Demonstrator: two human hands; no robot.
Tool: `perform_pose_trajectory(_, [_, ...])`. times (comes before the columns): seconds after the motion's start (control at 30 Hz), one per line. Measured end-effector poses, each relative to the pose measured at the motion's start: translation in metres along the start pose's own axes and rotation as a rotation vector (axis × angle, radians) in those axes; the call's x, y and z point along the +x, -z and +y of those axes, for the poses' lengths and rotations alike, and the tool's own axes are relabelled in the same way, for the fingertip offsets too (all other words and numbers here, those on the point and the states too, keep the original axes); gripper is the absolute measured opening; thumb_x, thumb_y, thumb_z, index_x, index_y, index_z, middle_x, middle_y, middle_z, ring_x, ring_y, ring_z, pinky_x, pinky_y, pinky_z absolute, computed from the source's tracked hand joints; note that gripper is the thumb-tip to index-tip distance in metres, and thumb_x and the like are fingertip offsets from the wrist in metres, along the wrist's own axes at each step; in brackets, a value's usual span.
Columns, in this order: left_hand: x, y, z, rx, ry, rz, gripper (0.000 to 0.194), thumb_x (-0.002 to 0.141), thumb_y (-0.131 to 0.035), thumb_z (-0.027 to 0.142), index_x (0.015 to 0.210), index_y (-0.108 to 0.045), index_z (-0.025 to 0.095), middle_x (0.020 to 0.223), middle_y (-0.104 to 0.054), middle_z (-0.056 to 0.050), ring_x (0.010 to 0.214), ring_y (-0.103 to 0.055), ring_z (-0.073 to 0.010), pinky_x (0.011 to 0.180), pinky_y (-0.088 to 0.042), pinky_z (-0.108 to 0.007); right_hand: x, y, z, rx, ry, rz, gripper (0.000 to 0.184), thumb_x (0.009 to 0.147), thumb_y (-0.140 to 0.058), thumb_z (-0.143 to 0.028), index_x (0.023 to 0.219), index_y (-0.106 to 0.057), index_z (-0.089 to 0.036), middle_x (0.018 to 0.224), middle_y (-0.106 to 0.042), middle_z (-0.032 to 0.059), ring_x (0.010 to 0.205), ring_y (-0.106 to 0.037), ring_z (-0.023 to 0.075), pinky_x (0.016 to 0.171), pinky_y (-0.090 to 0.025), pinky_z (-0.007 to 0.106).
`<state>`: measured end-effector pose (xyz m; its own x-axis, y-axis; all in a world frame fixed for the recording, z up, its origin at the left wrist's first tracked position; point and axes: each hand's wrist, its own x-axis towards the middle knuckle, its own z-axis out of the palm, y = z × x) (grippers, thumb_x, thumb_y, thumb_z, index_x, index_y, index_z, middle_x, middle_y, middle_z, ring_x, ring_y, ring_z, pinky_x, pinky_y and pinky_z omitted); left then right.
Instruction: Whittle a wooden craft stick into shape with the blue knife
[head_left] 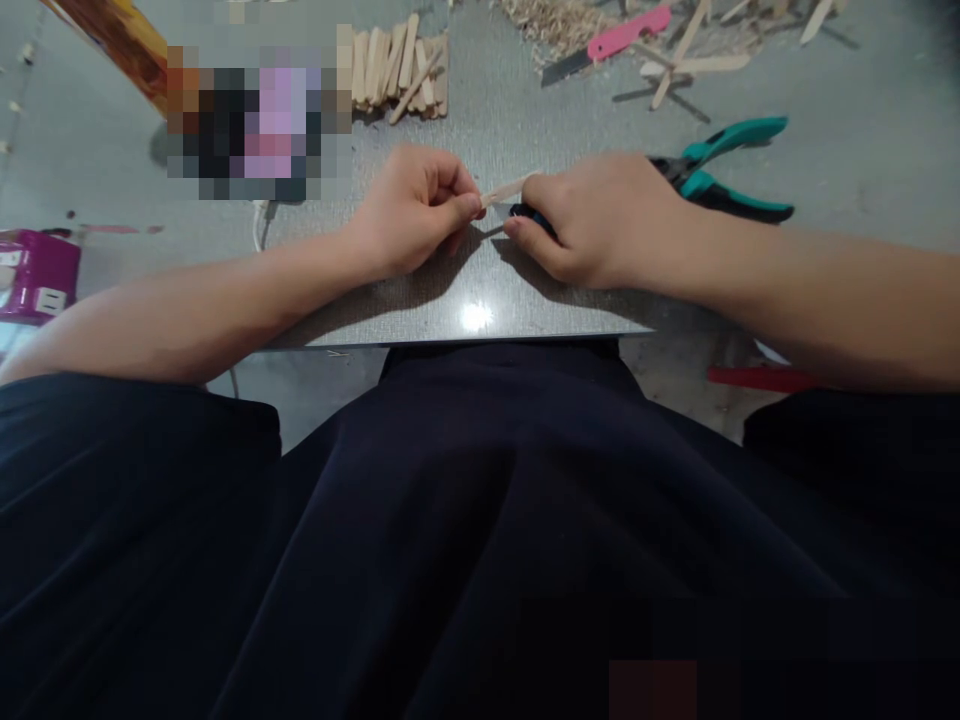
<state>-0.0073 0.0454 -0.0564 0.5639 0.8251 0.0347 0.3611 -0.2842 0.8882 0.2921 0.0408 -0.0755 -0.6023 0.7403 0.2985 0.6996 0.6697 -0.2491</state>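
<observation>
My left hand (424, 210) pinches one end of a thin wooden craft stick (504, 190) between thumb and fingers, just above the table. The stick's other end reaches my right hand (600, 215), whose index finger lies by it. My right hand is closed around a dark-handled tool (534, 218) that looks like a knife; most of it is hidden in the palm. Just beyond the right hand lie pliers (739, 165) with teal and black handles, their jaws partly hidden behind the hand.
At the back lie a pile of craft sticks (397, 70), wood shavings (559, 30), a pink-handled blade tool (626, 35) and crossed stick pieces (675, 65). A blurred-out object with a white cable (259, 225) sits left. A purple box (45, 275) is at far left. The table edge (465, 341) is near my lap.
</observation>
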Motion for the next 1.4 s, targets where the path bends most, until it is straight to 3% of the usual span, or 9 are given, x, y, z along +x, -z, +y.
perform_pose_trajectory(0.2, [-0.001,-0.003,0.004,-0.033,-0.014,0.034,0.034,0.097,-0.092,0.057,0.093,-0.072,0.03,0.062,-0.062,0.001,0.06,-0.061,-0.0203,0.06,-0.037,-0.035,0.001,-0.023,0.023,0.062,0.023,0.135,0.082,0.117,-0.049,-0.104,0.101,-0.082,-0.031,0.069,-0.074,0.0068,0.089,-0.088,0.0274,0.091,-0.067,0.041])
perform_pose_trajectory(0.37, [0.001,-0.006,-0.004,-0.035,-0.005,0.029,0.034,0.102,-0.091,0.056,0.094,-0.07,0.031,0.06,-0.059,0.003,0.055,-0.057,-0.0175,0.054,-0.035,-0.033,0.005,-0.019,0.019,0.039,-0.117,0.015,0.081,0.109,-0.061,-0.106,0.098,-0.082,-0.029,0.071,-0.073,0.0089,0.092,-0.088,0.0318,0.096,-0.067,0.048])
perform_pose_trajectory(0.47, [0.002,-0.006,-0.009,-0.045,-0.055,0.016,0.04,0.104,-0.093,0.063,0.092,-0.07,0.032,0.058,-0.059,0.003,0.055,-0.056,-0.0175,0.054,-0.035,-0.035,0.006,-0.006,0.002,0.086,-0.185,-0.049,0.073,0.111,-0.067,-0.099,0.1,-0.078,-0.028,0.079,-0.078,0.0113,0.102,-0.088,0.0358,0.107,-0.069,0.053])
perform_pose_trajectory(0.53, [0.003,-0.005,-0.01,-0.054,-0.076,0.012,0.047,0.104,-0.095,0.069,0.089,-0.07,0.033,0.057,-0.058,0.002,0.054,-0.055,-0.0189,0.053,-0.034,-0.037,0.006,0.006,-0.015,0.02,-0.202,-0.119,0.068,0.113,-0.067,-0.094,0.099,-0.075,-0.028,0.079,-0.075,0.0117,0.099,-0.087,0.0369,0.106,-0.069,0.056])
perform_pose_trajectory(0.7, [0.006,-0.004,-0.012,-0.022,-0.071,0.001,0.057,0.102,-0.099,0.08,0.087,-0.07,0.034,0.055,-0.061,0.003,0.053,-0.051,-0.018,0.052,-0.033,-0.038,0.007,0.027,-0.047,-0.168,-0.235,-0.279,0.06,0.123,-0.058,-0.08,0.109,-0.078,-0.025,0.085,-0.077,0.0148,0.098,-0.085,0.0399,0.104,-0.069,0.061])
perform_pose_trajectory(0.93, [0.002,-0.005,-0.008,0.034,-0.073,-0.005,0.044,0.111,-0.093,0.06,0.089,-0.067,0.032,0.06,-0.062,0.004,0.056,-0.052,-0.0181,0.056,-0.034,-0.037,0.008,0.037,-0.06,-0.192,-0.246,-0.343,0.057,0.129,-0.052,-0.07,0.124,-0.081,-0.022,0.105,-0.086,0.0166,0.111,-0.088,0.0394,0.11,-0.069,0.056])
perform_pose_trajectory(1.17, [0.006,-0.001,-0.009,-0.042,-0.014,-0.001,0.04,0.115,-0.093,0.056,0.095,-0.068,0.032,0.058,-0.057,0.006,0.058,-0.049,-0.0164,0.057,-0.033,-0.036,0.01,0.048,-0.072,-0.261,-0.297,-0.408,0.074,0.132,-0.032,-0.065,0.16,-0.078,-0.014,0.138,-0.089,0.0304,0.132,-0.087,0.0517,0.109,-0.07,0.065])
perform_pose_trajectory(1.3, [0.003,0.003,0.0,-0.084,0.018,-0.01,0.036,0.117,-0.09,0.052,0.098,-0.069,0.029,0.062,-0.057,0.005,0.058,-0.049,-0.0152,0.057,-0.034,-0.036,0.012,0.052,-0.072,-0.258,-0.316,-0.398,0.078,0.13,-0.023,-0.071,0.169,-0.072,-0.024,0.15,-0.09,0.0239,0.136,-0.085,0.0456,0.115,-0.069,0.062])
perform_pose_trajectory(1.4, [0.0,0.004,0.006,-0.12,0.005,-0.009,0.039,0.115,-0.091,0.055,0.098,-0.069,0.027,0.064,-0.058,0.004,0.056,-0.052,-0.0145,0.056,-0.034,-0.035,0.012,0.053,-0.066,-0.237,-0.332,-0.334,0.08,0.128,-0.015,-0.076,0.164,-0.073,-0.032,0.151,-0.09,0.0183,0.133,-0.082,0.0428,0.118,-0.068,0.062])
